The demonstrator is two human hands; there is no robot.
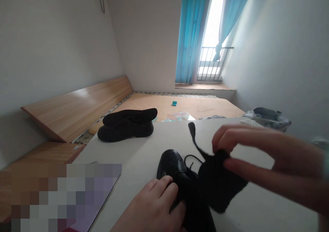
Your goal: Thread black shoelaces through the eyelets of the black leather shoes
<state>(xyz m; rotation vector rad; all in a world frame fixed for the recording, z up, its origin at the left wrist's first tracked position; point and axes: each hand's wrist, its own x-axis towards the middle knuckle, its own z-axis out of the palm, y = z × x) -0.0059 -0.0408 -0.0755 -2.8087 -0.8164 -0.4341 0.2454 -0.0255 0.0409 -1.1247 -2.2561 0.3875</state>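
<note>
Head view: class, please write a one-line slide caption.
Left hand rests on a black shoe on a white table; right hand pinches a dark item.

No readable text, labels, brands, numbers or signs.

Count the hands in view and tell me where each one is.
2: the left hand at bottom centre, curled against the black shoe, and the right hand at the right, pinching a black item. Neither is fully hidden.
</note>
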